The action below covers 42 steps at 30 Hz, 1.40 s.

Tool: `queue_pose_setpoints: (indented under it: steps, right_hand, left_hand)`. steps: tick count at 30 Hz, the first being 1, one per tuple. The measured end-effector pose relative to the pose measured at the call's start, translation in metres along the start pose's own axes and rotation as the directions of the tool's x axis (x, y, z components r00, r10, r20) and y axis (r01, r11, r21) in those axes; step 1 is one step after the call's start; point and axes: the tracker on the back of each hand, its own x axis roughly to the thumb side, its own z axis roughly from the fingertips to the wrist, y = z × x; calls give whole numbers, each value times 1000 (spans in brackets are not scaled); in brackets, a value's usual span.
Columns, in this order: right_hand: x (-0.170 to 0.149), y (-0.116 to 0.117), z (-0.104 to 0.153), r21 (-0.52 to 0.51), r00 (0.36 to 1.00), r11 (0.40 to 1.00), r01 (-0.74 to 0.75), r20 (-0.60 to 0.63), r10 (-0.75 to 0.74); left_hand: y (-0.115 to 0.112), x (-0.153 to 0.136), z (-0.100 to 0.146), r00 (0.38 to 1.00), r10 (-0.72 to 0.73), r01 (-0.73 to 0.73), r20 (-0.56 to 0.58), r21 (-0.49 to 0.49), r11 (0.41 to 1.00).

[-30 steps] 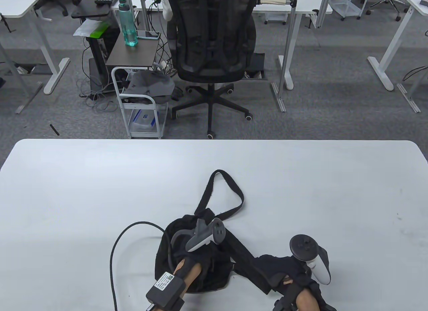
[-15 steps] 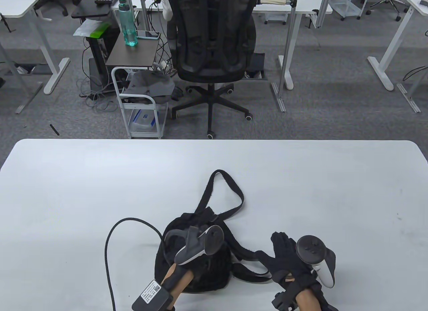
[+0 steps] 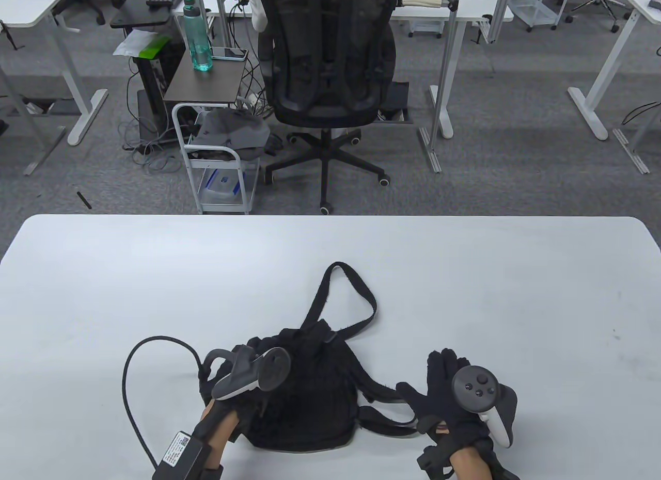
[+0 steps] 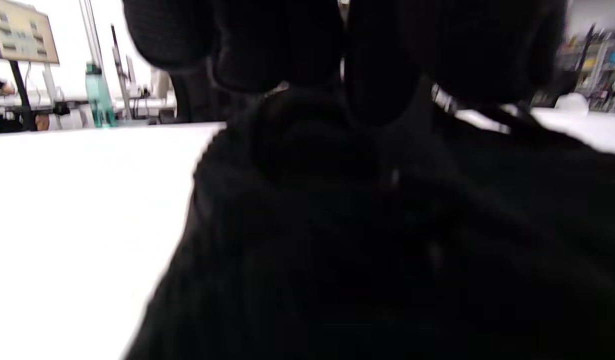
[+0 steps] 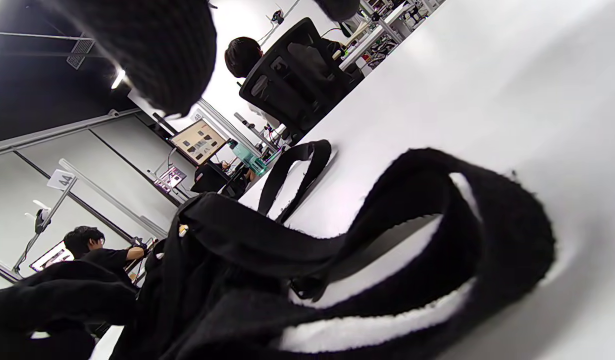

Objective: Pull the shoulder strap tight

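Note:
A black fabric bag [image 3: 310,392] lies near the table's front edge. One shoulder strap [image 3: 356,294] loops away toward the far side. Another strap [image 3: 384,415] lies in a loop on the bag's right; it also shows in the right wrist view [image 5: 437,235]. My left hand [image 3: 230,400] sits at the bag's left edge, mostly hidden under its tracker [image 3: 253,374]. In the left wrist view its fingers [image 4: 287,45] hang over the dark bag [image 4: 387,240], and the grip is unclear. My right hand [image 3: 431,382] is open with its fingers spread, just right of the strap loop.
A black cable [image 3: 134,377] curves from my left wrist across the white table [image 3: 155,273]. A black office chair [image 3: 325,62] and a small cart [image 3: 217,160] stand on the floor beyond the table's far edge.
My left hand slid from the top of the bag to its left edge. My right hand let go of the strap, opened, and lies with fingers spread. The right strap drew in toward the bag.

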Motion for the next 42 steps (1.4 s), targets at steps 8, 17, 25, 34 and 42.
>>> queue_pose_setpoints:
  steps: [8, 17, 25, 34, 42]
  right_hand:
    - [1, 5, 0, 20, 1000, 1000, 0, 2, 0]
    - [4, 10, -1, 17, 1000, 1000, -5, 26, 4]
    - [29, 20, 7, -113, 980, 994, -12, 195, 34]
    - [88, 53, 9, -187, 889, 975, -119, 418, 188]
    - [157, 134, 9, -18, 811, 930, -367, 485, 329]
  left_hand:
    - [-16, 18, -4, 983, -163, 169, 83, -79, 982]
    - [-23, 7, -12, 996, -72, 80, 56, -163, 983]
    - [-4, -7, -4, 992, -18, -6, -128, -186, 983]
    - [-5, -45, -1, 970, 173, -220, -168, -318, 922]
    - [-17, -82, 2, 850, 447, -526, -280, -392, 754]
